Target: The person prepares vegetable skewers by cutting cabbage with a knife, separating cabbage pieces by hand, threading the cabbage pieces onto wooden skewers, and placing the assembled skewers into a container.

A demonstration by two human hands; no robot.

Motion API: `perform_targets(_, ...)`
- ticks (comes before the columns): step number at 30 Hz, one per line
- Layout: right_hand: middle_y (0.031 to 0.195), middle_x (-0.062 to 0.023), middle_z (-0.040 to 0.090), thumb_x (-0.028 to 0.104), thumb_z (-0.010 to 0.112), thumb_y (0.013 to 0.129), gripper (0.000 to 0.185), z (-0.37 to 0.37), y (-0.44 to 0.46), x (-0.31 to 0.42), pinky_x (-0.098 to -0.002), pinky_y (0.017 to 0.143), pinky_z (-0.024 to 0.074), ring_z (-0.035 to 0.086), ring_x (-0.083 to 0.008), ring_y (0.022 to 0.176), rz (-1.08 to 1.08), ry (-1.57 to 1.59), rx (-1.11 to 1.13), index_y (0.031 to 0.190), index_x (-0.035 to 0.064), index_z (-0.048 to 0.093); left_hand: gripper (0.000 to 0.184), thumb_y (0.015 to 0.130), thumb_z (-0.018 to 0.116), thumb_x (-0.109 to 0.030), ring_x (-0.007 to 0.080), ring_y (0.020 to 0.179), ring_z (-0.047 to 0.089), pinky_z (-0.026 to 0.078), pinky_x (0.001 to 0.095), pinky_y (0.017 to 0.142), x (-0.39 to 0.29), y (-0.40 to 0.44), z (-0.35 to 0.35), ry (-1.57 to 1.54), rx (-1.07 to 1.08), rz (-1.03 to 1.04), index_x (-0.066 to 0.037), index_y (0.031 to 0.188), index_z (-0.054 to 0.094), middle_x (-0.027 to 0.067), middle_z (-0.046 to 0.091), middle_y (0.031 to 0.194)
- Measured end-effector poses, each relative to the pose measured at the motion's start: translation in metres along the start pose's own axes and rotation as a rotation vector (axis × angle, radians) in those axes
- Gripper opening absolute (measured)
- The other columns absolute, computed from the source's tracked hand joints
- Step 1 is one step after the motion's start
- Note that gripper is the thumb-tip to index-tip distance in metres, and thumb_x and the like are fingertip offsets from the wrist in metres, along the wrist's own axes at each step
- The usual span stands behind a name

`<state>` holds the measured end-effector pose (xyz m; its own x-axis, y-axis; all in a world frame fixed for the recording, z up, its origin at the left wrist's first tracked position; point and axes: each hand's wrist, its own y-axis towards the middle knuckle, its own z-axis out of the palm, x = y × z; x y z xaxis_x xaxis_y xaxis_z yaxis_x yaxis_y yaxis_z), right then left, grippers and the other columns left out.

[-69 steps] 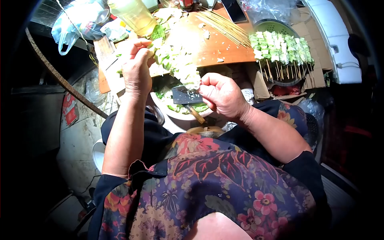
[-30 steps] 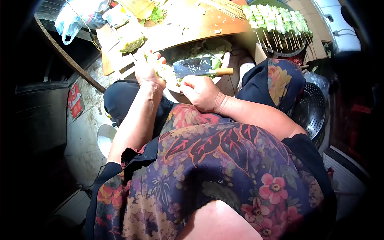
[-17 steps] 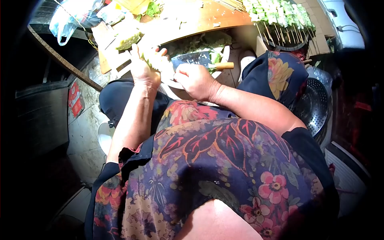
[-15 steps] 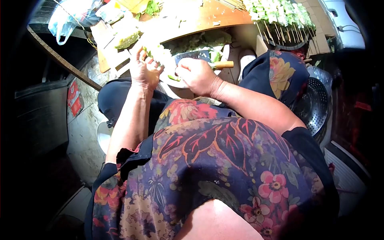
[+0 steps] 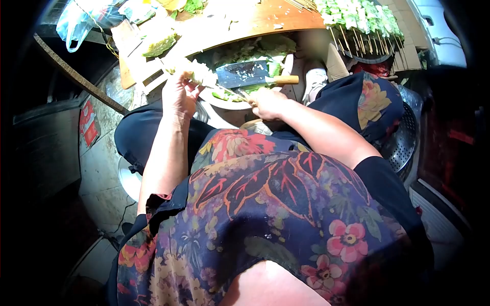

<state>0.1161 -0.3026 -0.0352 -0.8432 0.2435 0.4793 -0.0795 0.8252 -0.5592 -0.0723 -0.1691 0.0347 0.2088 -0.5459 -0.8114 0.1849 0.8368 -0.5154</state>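
Observation:
My left hand [image 5: 178, 97] is closed around pale green leafy vegetable pieces [image 5: 202, 74], bunched above its fingers. To its right, my right hand [image 5: 269, 103] pinches the end of a thin skewer [image 5: 230, 91] that slants up toward the bunch. Glare hides whether the tip is inside the leaves. Between and beyond my hands, a cleaver [image 5: 240, 75] with a wooden handle and bits of leaf on its blade lies across a white basin [image 5: 229, 106]. Chopped greens [image 5: 265, 48] fill the basin's far side.
Finished leaf skewers [image 5: 360, 20] lie in a row at the upper right. A wooden board [image 5: 240, 23] carries scraps and loose sticks [image 5: 301, 4]. One vegetable piece [image 5: 159, 43] and a blue plastic bag [image 5: 84, 23] are at left. A metal colander [image 5: 400, 135] stands by my right knee.
My right hand has moved down and slightly right, away from the cleaver blade, and a skewer now shows in its fingers. My left hand has shifted slightly down with the leaves.

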Motion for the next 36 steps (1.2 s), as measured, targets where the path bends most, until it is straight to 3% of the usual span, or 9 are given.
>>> perform_targets(5,0.115,-0.0148,0.059,0.016,0.055,0.082,0.035,0.033,0.025,-0.014,-0.0388,0.091,0.0461,0.058,-0.0321,0.108,-0.072,-0.186,0.005,0.116,0.0165,0.063,0.025,0.084,0.06,-0.014,0.0213,0.085,0.063,0.052,0.0374,0.075,0.009,-0.008,-0.007,-0.003,0.046,0.053,-0.004,0.106,0.055,0.0086,0.063,0.095)
perform_targets(7,0.121,-0.0158,0.052,0.017,0.06,0.077,0.044,0.029,0.037,-0.011,-0.0388,0.093,0.0451,0.053,-0.0321,0.113,0.029,-0.09,0.194,0.12,0.0198,0.06,0.025,0.084,0.059,-0.012,0.0215,0.085,0.063,0.052,0.0377,0.075,0.01,-0.011,-0.01,-0.006,0.056,0.075,-0.003,0.107,0.055,0.0083,0.063,0.095)
perform_targets(8,0.116,-0.0146,0.056,0.016,0.06,0.075,0.041,0.029,0.035,-0.014,-0.0386,0.091,0.0465,0.055,-0.0311,0.109,-0.105,-0.29,0.186,0.116,0.0191,0.062,0.027,0.083,0.059,-0.009,0.0217,0.086,0.063,0.052,0.0379,0.076,0.009,-0.011,-0.011,0.003,0.075,0.072,-0.004,0.11,0.053,0.008,0.063,0.096)
perform_targets(13,0.095,-0.012,0.066,0.018,0.062,0.073,0.028,0.014,0.027,0.002,-0.0398,0.082,0.0494,0.063,-0.0298,0.093,-0.195,-0.197,0.051,0.101,0.0168,0.067,0.034,0.082,0.059,-0.006,0.022,0.089,0.063,0.053,0.0387,0.077,0.004,-0.015,-0.014,0.013,0.069,0.12,-0.008,0.115,0.049,0.0085,0.062,0.1)
perform_targets(20,0.073,-0.005,0.064,0.02,0.06,0.075,0.018,-0.031,0.003,0.007,-0.0301,0.064,0.0481,0.062,-0.0154,0.072,-0.185,0.637,-0.03,0.085,0.0063,0.066,0.03,0.081,0.058,0.0,0.0224,0.083,0.065,0.055,0.0377,0.075,-0.004,-0.003,-0.029,-0.063,0.095,0.191,-0.006,0.109,0.05,0.0088,0.062,0.095)
perform_targets(23,0.071,-0.0079,0.061,0.01,0.053,0.079,0.024,-0.064,-0.03,0.014,-0.0233,0.046,0.0442,0.054,-0.0109,0.051,0.017,1.176,0.167,0.102,0.0043,0.059,0.031,0.079,0.058,0.002,0.0228,0.084,0.065,0.056,0.0374,0.075,-0.013,-0.011,-0.025,-0.049,0.049,0.237,-0.005,0.108,0.05,0.009,0.062,0.094)
perform_targets(27,0.074,-0.009,0.06,0.008,0.051,0.083,0.04,-0.078,-0.055,0.007,-0.0215,0.045,0.0446,0.053,-0.009,0.051,0.051,1.332,-0.005,0.121,0.0007,0.044,0.03,0.078,0.058,0.003,0.023,0.083,0.066,0.058,0.0383,0.072,-0.006,-0.019,-0.014,-0.101,0.038,0.276,-0.004,0.107,0.052,0.0097,0.063,0.094)
perform_targets(30,0.073,-0.0074,0.059,0.011,0.053,0.084,0.036,-0.07,-0.059,0.006,-0.0212,0.045,0.044,0.054,-0.0084,0.052,0.027,1.357,-0.02,0.118,0.0002,0.049,0.03,0.08,0.054,0.002,0.0236,0.09,0.065,0.057,0.0422,0.078,-0.002,-0.015,-0.019,-0.121,0.063,0.248,-0.006,0.11,0.054,0.0088,0.064,0.098)
perform_targets(36,0.062,-0.0035,0.055,0.025,0.048,0.087,0.027,-0.047,-0.038,-0.011,-0.0246,0.037,0.0392,0.046,-0.0098,0.041,0.163,1.013,0.035,0.081,0.0023,0.06,0.021,0.082,0.054,0.0,0.0259,0.086,0.066,0.058,0.0412,0.075,-0.01,-0.017,-0.024,-0.251,0.045,0.319,-0.001,0.103,0.056,0.0116,0.065,0.094)
